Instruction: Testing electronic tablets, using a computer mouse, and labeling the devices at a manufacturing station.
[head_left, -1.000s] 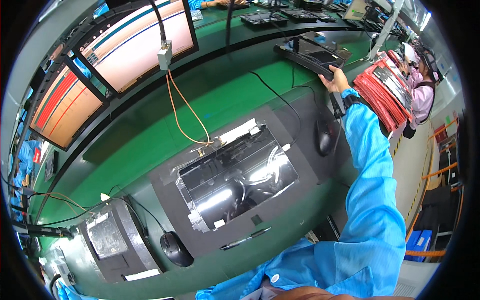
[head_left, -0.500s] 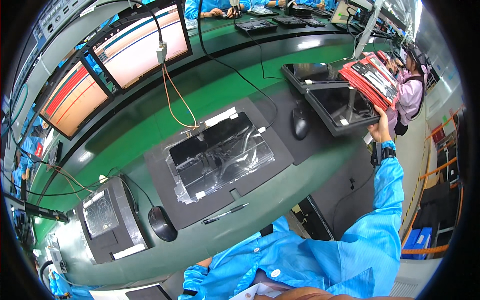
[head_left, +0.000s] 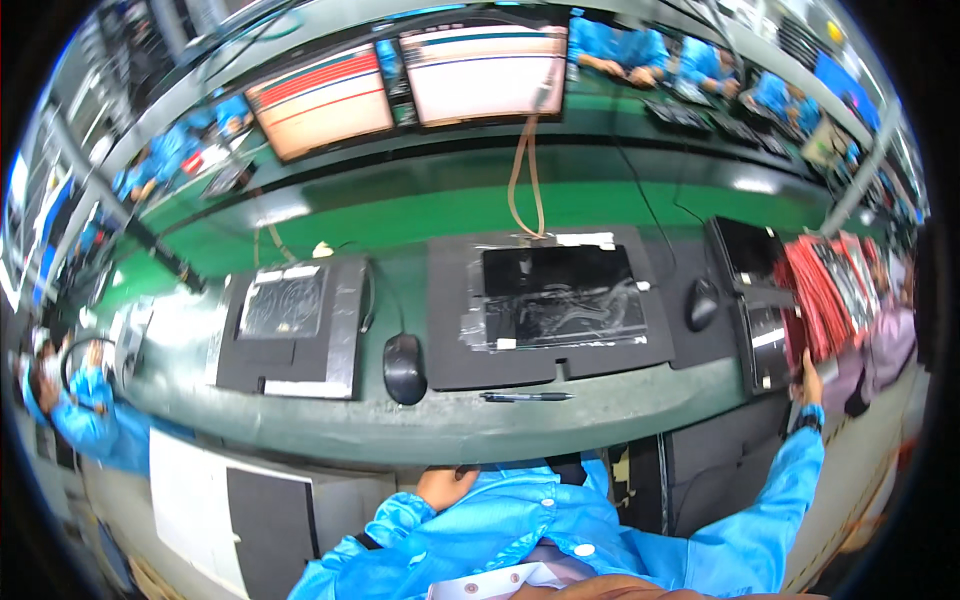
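At the far right of the head view, my right hand (head_left: pixel 810 382) is closed at the near corner of a stack of red packets (head_left: pixel 812 290). Its fingers are partly hidden. The stack lies over the right side of black trays (head_left: pixel 748 345) holding dark, glossy panels. Low at my waist, near the bench's front edge, is my left hand (head_left: pixel 447 487); its fingers are too hidden to read. Between the hands, on a grey foam mat (head_left: pixel 455 368), lies a black display panel (head_left: pixel 560 290) with clear film over it. A pen (head_left: pixel 527 397) rests in front of the mat.
Two monitors (head_left: pixel 485 75) stand behind the green bench (head_left: pixel 400 435). One black mouse (head_left: pixel 404 368) sits left of the mat, another mouse (head_left: pixel 703 303) right. A second foam fixture (head_left: pixel 290 350) is further left. Cables (head_left: pixel 525 190) hang over the middle. Co-workers sit around.
The view has swung round, so the bench now looks level and my left hand shows. My right hand stays by the red packets and trays.
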